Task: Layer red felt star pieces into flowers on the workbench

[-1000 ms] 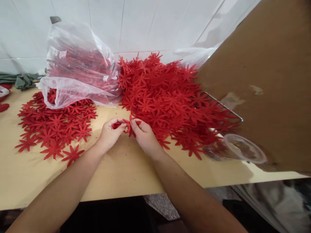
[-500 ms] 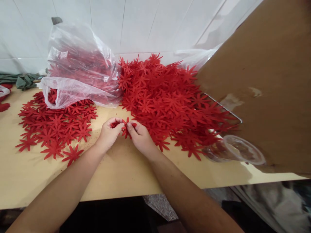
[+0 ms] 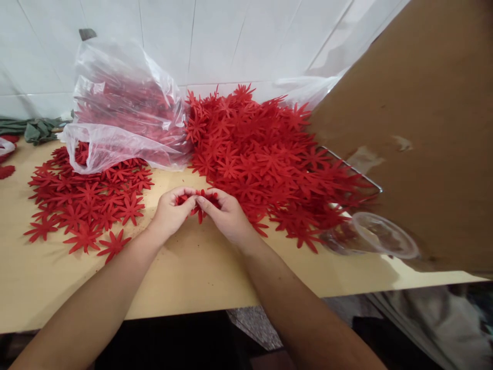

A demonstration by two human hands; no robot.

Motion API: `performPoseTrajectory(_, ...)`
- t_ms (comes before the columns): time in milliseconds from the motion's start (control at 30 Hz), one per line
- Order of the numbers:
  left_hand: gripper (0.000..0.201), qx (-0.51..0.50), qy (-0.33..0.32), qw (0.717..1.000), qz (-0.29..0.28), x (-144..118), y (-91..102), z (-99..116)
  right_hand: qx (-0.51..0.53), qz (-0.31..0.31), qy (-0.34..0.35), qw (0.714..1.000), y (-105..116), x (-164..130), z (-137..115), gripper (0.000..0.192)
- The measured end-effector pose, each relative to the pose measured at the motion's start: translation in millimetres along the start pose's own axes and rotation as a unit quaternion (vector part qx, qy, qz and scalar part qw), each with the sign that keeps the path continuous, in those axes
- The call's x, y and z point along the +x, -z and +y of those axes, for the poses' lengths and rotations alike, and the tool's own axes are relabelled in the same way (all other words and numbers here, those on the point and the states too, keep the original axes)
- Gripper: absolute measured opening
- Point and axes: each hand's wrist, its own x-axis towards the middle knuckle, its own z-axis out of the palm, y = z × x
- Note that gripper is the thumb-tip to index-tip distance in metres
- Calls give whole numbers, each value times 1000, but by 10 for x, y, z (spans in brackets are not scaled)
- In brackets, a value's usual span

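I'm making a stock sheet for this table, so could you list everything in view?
Held flower cutouts: at least one, red, centre
Large cutout heap: one, red, centre to right
Smaller cutout pile: one, red, left
Filled plastic bag: one, translucent with red contents, upper left
Plastic film: one, whitish, behind the heap
Leaf-like pieces: several, green, far left
Edge pieces: a few, red, left edge
Board: one, brown, right
Metal rod: one, silvery, beside the board
Plastic container: one, clear, lower right
Table: one, pale yellow, beneath
Wall: one, white, back
Left hand: one, bare, centre
Right hand: one, bare, centre
Forearms: two, bare, below
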Motion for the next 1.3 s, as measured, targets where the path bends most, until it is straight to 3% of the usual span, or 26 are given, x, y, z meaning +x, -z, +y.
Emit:
performPoseTrajectory(167,7,21,-14,1000,4,-29,2,61,-97,41,11,994,21,-12,13,19)
performPoseTrajectory(400,7,-41,-12,997,70,3,-73,12,-95,135,-9,986,9,-6,15,16)
performPoseTrajectory(733,8,-80,1,990,113,11,-143,-9,-66,158,-15,985,30,33,24,19)
performPoseTrajectory(900,11,-150,9,961,234,127,156,38,-64,262,-4,963,275,39,91,19)
performPoseTrajectory(933,12,-159,4,959,236,148,238,53,-62,275,-3,960,302,35,101,20)
performPoseTrajectory(1033,16,-156,6,969,190,159,359,82,-56,215,-11,975,221,15,99,20)
performPoseTrajectory(1167,17,-136,5,987,90,100,216,52,-32,86,-19,996,-55,4,53,24)
performPoseTrajectory(1300,13,-80,-2,995,52,62,84,0,46,70,-55,995,-105,9,42,25)
